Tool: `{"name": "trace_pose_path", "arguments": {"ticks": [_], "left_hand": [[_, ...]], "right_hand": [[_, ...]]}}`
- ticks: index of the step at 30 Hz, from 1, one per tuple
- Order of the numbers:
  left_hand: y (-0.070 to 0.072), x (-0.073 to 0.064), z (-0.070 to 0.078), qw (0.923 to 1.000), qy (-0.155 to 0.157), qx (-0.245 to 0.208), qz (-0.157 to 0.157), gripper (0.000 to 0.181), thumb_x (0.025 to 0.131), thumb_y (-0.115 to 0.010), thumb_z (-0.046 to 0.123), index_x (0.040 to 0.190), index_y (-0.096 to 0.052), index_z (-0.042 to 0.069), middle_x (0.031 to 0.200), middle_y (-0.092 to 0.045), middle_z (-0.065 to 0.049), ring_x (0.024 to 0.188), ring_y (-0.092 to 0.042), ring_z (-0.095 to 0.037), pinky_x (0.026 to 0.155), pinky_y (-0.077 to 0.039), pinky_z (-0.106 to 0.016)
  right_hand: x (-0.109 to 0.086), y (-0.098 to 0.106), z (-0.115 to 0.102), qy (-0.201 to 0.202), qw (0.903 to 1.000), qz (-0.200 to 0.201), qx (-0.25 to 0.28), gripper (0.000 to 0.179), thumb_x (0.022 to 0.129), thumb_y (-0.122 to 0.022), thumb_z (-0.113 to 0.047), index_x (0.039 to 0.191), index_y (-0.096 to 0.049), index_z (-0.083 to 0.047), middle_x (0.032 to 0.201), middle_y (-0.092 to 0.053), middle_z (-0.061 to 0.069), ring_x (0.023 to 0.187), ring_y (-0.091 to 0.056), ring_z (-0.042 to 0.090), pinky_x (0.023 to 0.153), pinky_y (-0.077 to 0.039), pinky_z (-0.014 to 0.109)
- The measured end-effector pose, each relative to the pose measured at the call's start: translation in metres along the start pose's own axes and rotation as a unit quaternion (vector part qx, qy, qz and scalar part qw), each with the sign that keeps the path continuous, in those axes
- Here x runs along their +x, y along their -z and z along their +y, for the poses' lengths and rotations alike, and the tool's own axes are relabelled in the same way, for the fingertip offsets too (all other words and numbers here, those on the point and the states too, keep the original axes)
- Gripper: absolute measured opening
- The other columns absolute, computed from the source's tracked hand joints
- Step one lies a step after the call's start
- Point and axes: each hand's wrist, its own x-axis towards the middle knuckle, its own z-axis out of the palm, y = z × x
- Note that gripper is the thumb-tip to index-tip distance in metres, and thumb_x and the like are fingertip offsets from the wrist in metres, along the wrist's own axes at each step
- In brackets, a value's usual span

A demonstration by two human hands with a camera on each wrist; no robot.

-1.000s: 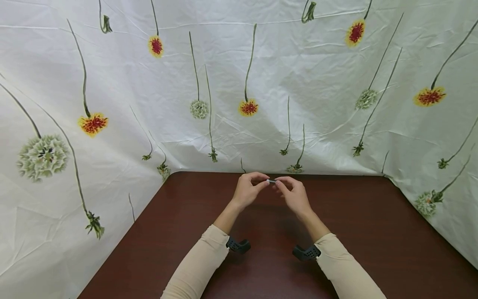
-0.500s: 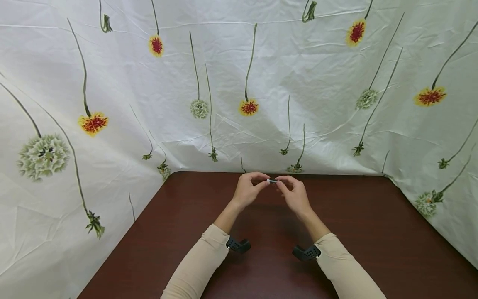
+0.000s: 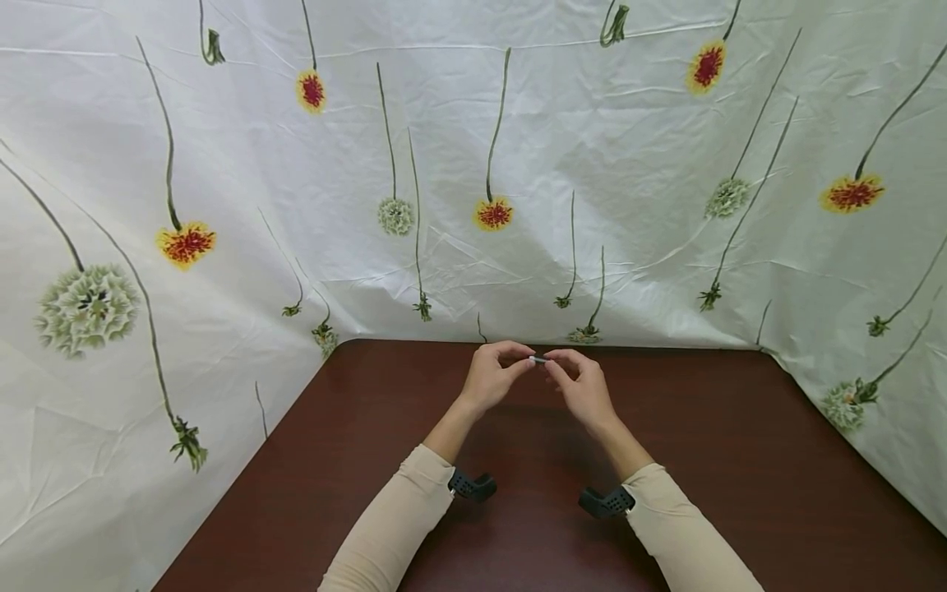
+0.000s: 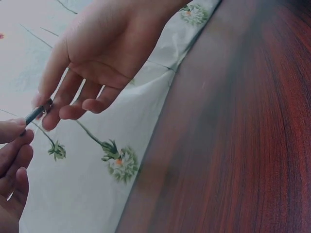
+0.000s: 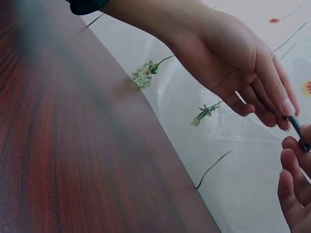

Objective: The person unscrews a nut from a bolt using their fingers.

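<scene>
Above the far part of the brown table (image 3: 533,526), both hands meet at a small dark metal bolt (image 3: 540,360). My left hand (image 3: 490,378) pinches one end between thumb and fingertips. At the other end, the thumb and index finger of my right hand (image 3: 588,393) pinch it. Seen from the right wrist, the bolt (image 5: 295,125) shows a threaded shank, with a wider dark piece at the left hand's end; whether that is a head or a nut I cannot tell. In the left wrist view, the bolt (image 4: 36,114) slants between the two hands, its ends partly covered by fingertips.
A white cloth (image 3: 444,164) printed with flowers hangs behind the table and along both sides. The table's far edge lies just beyond the hands. Each wrist wears a dark band (image 3: 472,487) over a beige sleeve (image 3: 392,518).
Both hands stay in place around the bolt. The right fingertips shift very slightly at their end of it; the arms hold still.
</scene>
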Motion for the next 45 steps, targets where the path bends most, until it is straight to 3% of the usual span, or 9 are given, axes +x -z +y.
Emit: {"name": "trace_pose_path", "arguments": {"ticks": [6, 11, 14, 18, 23, 30, 36, 40, 45], "left_hand": [[0.0, 0.0, 0.0, 1.0, -0.004, -0.003, 0.004, 0.016, 0.095, -0.077, 0.01, 0.109, -0.078, 0.002, 0.1, -0.077, -0.004, 0.089, -0.07, -0.019, 0.078, -0.056, -0.038], [-0.001, 0.001, 0.001, 0.9999, -0.001, -0.009, 0.009, 0.016, 0.094, -0.078, 0.01, 0.109, -0.079, 0.003, 0.101, -0.077, -0.007, 0.09, -0.071, -0.023, 0.078, -0.056, -0.04], [-0.002, 0.001, 0.001, 0.9999, 0.0, -0.005, 0.009, 0.016, 0.095, -0.076, 0.007, 0.11, -0.078, 0.0, 0.102, -0.076, -0.01, 0.091, -0.071, -0.028, 0.078, -0.056, -0.041], [-0.002, 0.0, 0.007, 0.9999, -0.001, 0.006, 0.009, 0.017, 0.096, -0.073, 0.001, 0.11, -0.075, -0.007, 0.103, -0.075, -0.017, 0.091, -0.07, -0.034, 0.077, -0.055, -0.038], [0.002, -0.007, 0.033, 1.0, -0.006, 0.004, 0.006, 0.015, 0.095, -0.072, -0.003, 0.108, -0.074, -0.01, 0.102, -0.075, -0.02, 0.09, -0.07, -0.035, 0.077, -0.055, -0.036], [0.004, -0.011, 0.045, 0.9999, -0.008, 0.0, 0.006, 0.013, 0.095, -0.072, -0.002, 0.107, -0.075, -0.008, 0.101, -0.075, -0.018, 0.089, -0.07, -0.032, 0.077, -0.056, -0.037], [0.004, -0.01, 0.043, 0.9999, -0.01, 0.001, 0.009, 0.013, 0.095, -0.072, -0.003, 0.107, -0.075, -0.008, 0.101, -0.075, -0.018, 0.089, -0.071, -0.032, 0.077, -0.055, -0.035], [0.004, -0.01, 0.043, 0.9999, -0.009, 0.001, 0.01, 0.013, 0.095, -0.072, -0.002, 0.107, -0.076, -0.007, 0.101, -0.075, -0.018, 0.09, -0.071, -0.032, 0.077, -0.055, -0.036], [0.004, -0.01, 0.043, 0.9999, -0.008, 0.001, 0.009, 0.014, 0.095, -0.073, -0.003, 0.107, -0.075, -0.009, 0.101, -0.075, -0.018, 0.089, -0.07, -0.032, 0.077, -0.054, -0.037]], "right_hand": [[0.0, 0.0, -0.001, 0.003, 0.9998, -0.008, 0.016, 0.03, 0.098, -0.067, 0.003, 0.127, -0.063, 0.011, 0.115, -0.068, 0.028, 0.092, -0.068, 0.042, 0.071, -0.057, 0.036], [0.0, -0.001, -0.004, -0.029, 0.9995, 0.009, 0.007, 0.026, 0.104, -0.063, -0.005, 0.124, -0.066, 0.011, 0.107, -0.072, 0.025, 0.087, -0.071, 0.025, 0.074, -0.058, 0.039], [0.0, -0.001, -0.003, -0.029, 0.9995, 0.014, 0.003, 0.022, 0.105, -0.061, -0.004, 0.117, -0.068, 0.012, 0.098, -0.074, 0.021, 0.081, -0.07, 0.018, 0.077, -0.058, 0.049], [0.0, 0.0, -0.002, -0.013, 0.9998, 0.002, 0.016, 0.023, 0.101, -0.064, 0.003, 0.121, -0.065, 0.014, 0.104, -0.071, 0.026, 0.089, -0.07, 0.034, 0.08, -0.055, 0.06], [-0.001, 0.0, -0.001, -0.018, 0.9991, -0.01, 0.037, 0.032, 0.101, -0.064, 0.001, 0.13, -0.06, 0.013, 0.117, -0.066, 0.029, 0.101, -0.066, 0.051, 0.083, -0.054, 0.062], [0.0, 0.0, -0.002, -0.028, 0.9995, 0.002, 0.016, 0.022, 0.104, -0.061, -0.003, 0.119, -0.067, 0.012, 0.1, -0.073, 0.021, 0.092, -0.07, 0.04, 0.078, -0.058, 0.049], [0.0, 0.0, -0.001, -0.022, 0.9994, -0.008, 0.026, 0.029, 0.1, -0.065, 0.003, 0.127, -0.061, 0.013, 0.113, -0.068, 0.029, 0.096, -0.069, 0.044, 0.081, -0.056, 0.058], [0.006, -0.001, 0.016, -0.032, 0.9988, 0.004, 0.036, 0.031, 0.104, -0.062, -0.004, 0.129, -0.061, 0.014, 0.112, -0.07, 0.027, 0.097, -0.068, 0.049, 0.082, -0.055, 0.061], [0.012, -0.002, 0.037, -0.024, 0.9992, 0.014, 0.029, 0.024, 0.105, -0.062, -0.005, 0.122, -0.067, 0.01, 0.102, -0.073, 0.021, 0.092, -0.069, 0.044, 0.078, -0.058, 0.053]]}}
